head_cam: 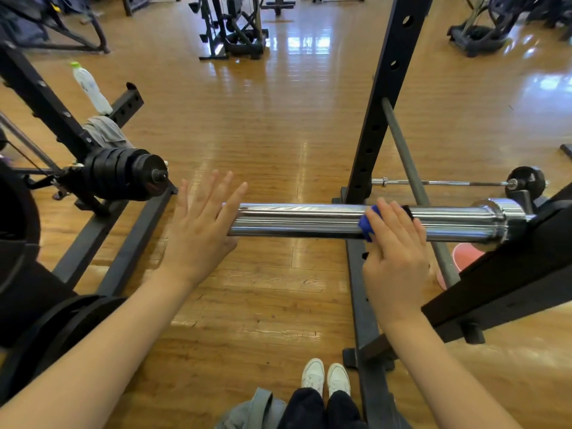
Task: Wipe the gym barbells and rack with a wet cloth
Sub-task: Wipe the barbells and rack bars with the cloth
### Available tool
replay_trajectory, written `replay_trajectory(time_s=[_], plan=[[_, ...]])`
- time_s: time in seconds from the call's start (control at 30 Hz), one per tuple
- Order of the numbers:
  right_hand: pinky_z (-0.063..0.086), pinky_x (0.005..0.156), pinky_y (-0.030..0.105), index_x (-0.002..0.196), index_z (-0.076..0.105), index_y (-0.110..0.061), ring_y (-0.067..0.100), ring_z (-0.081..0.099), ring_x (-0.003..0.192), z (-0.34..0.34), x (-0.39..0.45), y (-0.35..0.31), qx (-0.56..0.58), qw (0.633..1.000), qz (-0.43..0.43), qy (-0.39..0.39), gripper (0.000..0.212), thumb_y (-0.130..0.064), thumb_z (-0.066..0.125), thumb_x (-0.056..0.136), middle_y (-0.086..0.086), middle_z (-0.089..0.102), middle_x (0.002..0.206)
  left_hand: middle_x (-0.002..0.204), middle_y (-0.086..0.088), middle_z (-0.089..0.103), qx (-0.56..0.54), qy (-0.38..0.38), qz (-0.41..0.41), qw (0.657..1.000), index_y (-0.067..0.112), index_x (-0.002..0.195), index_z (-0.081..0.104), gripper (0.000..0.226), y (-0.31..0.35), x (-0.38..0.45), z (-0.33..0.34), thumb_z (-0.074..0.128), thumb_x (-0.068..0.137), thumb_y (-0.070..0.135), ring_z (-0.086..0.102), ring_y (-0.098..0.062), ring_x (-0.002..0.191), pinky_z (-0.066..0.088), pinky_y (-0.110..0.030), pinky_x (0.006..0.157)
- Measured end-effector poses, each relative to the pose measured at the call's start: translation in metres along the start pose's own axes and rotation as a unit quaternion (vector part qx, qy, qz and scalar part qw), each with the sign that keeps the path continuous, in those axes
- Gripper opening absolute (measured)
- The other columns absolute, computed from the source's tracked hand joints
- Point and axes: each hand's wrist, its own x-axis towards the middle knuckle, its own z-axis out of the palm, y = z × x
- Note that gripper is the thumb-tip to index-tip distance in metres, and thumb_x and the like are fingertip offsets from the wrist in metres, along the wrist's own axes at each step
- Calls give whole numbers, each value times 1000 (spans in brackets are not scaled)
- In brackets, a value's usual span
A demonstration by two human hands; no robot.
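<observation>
So, head view, top to bottom:

Barbell sleeve: the chrome barbell sleeve runs level across the middle, its free end pointing left and its collar end on the right where it sits in the black rack.

Right hand: the right hand lies over the sleeve near the rack upright, fingers curled down over a blue cloth and pressing it onto the chrome (only a bit of cloth peeks out at the fingertips, so that grip is closed on the cloth).

Left hand: the left hand is flat and spread, fingers straight, held right at the sleeve's free end; can't tell if the palm actually touches the tip. Grip is open, holding nothing.

Left side: a loaded bar with black plates on another rack, a grey towel draped there, and a white bottle with a green cap just behind it.

Floor: glossy wooden floor, white sneakers at the bottom, a second thin barbell lying low behind the upright.
</observation>
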Motion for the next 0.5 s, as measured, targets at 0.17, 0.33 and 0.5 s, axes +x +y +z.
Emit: replay_trajectory(time_s=[0.17, 0.33, 0.5], plan=[[29, 109, 44, 121, 62, -3, 29, 52, 123, 16, 5, -43, -9, 995, -57, -81, 43, 0, 43, 82, 14, 59, 127, 133, -19, 53, -47, 37, -34, 998, 13, 128, 42, 87, 0, 0, 16, 87, 54, 6, 45, -37, 128, 27, -53, 108], [29, 110, 42, 124, 58, -7, 26, 47, 127, 6, -2, -20, 6, 991, -107, -83, 43, -1, 40, 86, 9, 53, 133, 129, -18, 57, -81, 77, -11, 994, 10, 125, 47, 71, -5, 0, 23, 79, 62, 0, 51, -35, 123, 28, -46, 110], [33, 106, 48, 116, 63, 0, 32, 53, 121, 0, 8, -16, 15, 999, -1, -31, 40, -5, 38, 85, 16, 61, 123, 127, -17, 58, -80, 133, -22, 988, 7, 123, 52, 64, -1, 0, 30, 78, 65, 2, 49, -34, 124, 18, -41, 116]])
